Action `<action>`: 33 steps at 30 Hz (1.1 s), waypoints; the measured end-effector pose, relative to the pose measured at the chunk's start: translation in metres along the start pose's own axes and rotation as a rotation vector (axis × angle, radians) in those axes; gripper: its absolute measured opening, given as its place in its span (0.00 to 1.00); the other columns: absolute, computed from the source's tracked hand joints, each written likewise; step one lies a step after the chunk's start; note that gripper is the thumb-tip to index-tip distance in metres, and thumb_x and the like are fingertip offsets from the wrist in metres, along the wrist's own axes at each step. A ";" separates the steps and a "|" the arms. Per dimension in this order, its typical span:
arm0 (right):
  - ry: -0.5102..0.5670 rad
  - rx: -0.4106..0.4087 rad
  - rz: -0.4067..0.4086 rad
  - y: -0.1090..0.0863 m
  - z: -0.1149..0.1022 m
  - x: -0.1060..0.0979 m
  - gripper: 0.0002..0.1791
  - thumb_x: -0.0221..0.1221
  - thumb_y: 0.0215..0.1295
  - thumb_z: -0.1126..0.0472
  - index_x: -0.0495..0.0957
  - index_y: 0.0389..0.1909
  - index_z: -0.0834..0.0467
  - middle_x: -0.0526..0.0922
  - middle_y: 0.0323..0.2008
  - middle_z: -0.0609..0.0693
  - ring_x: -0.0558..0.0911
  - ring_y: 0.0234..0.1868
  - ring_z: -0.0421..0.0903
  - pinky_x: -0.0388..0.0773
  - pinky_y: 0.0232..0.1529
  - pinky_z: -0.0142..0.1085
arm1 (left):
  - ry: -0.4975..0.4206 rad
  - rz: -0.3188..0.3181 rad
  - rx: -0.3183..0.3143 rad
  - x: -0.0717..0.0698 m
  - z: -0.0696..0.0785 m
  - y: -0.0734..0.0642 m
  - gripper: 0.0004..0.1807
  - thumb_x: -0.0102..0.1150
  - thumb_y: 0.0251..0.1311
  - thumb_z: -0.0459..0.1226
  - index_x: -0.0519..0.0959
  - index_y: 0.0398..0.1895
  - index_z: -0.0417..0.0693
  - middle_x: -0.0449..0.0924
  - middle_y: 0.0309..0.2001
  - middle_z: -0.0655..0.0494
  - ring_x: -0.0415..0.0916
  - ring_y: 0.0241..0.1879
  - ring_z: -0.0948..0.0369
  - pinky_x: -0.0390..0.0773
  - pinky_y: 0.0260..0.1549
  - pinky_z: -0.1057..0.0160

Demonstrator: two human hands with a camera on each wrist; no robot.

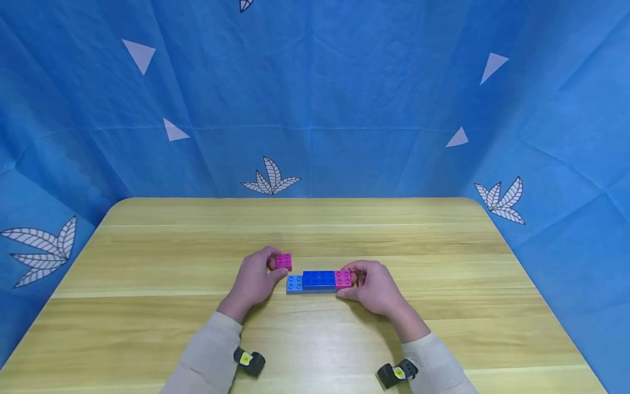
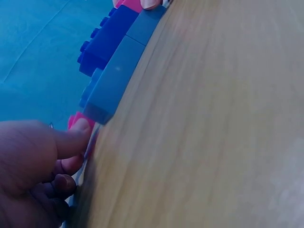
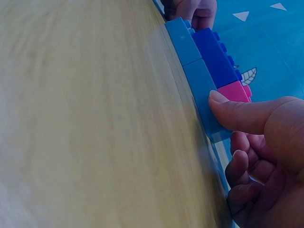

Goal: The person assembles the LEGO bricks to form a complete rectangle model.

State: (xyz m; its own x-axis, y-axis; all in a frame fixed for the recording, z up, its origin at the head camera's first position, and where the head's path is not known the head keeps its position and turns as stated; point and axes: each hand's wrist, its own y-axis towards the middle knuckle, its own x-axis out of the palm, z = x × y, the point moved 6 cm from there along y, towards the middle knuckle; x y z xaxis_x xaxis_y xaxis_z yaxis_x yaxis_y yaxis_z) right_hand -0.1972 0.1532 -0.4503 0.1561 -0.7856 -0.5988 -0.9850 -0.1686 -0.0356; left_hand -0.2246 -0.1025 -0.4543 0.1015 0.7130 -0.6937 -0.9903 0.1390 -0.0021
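Observation:
On the table lies a joined row of toy building bricks: two light blue bricks end to end at the bottom, with a dark blue brick and a pink brick on top. Studs of the left light blue brick are bare at the row's left end. My right hand grips the right end, its thumb against the side of the light blue brick under the pink one. Just left of the row, my left hand pinches a separate small pink brick between thumb and fingers; in the left wrist view it is mostly hidden.
The wooden table spreads around the bricks on all sides. A blue curtain with white triangles and leaf shapes hangs behind the far edge and along both sides. Each sleeved wrist wears a black strap, one a left wrist strap.

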 end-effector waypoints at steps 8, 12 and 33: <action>0.008 0.005 -0.003 0.000 -0.001 -0.001 0.20 0.80 0.42 0.64 0.85 0.39 0.56 0.74 0.23 0.46 0.70 0.24 0.44 0.67 0.26 0.35 | -0.092 -0.007 -0.034 -0.004 0.002 -0.006 0.20 0.70 0.61 0.38 0.78 0.54 0.42 0.72 0.30 0.54 0.69 0.31 0.56 0.69 0.29 0.59; 0.012 0.008 -0.003 0.000 -0.001 -0.001 0.20 0.80 0.42 0.64 0.85 0.39 0.56 0.74 0.23 0.47 0.70 0.24 0.44 0.67 0.26 0.35 | -0.132 -0.017 -0.031 -0.007 0.008 -0.010 0.21 0.70 0.61 0.38 0.79 0.55 0.42 0.73 0.31 0.54 0.69 0.32 0.56 0.70 0.31 0.60; 0.013 0.002 -0.001 0.000 -0.001 -0.001 0.20 0.80 0.42 0.64 0.85 0.38 0.55 0.74 0.23 0.46 0.70 0.24 0.44 0.66 0.25 0.34 | -0.106 -0.082 0.065 -0.004 0.024 -0.024 0.16 0.73 0.57 0.35 0.80 0.47 0.45 0.72 0.28 0.57 0.68 0.28 0.58 0.68 0.25 0.63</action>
State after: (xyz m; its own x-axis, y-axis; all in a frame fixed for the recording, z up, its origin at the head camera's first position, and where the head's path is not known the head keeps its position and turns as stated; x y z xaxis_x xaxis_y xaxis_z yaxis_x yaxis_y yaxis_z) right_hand -0.1972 0.1531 -0.4485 0.1583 -0.7927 -0.5887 -0.9849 -0.1687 -0.0376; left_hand -0.1993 -0.0927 -0.4341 0.1951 0.7653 -0.6134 -0.9703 0.2418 -0.0070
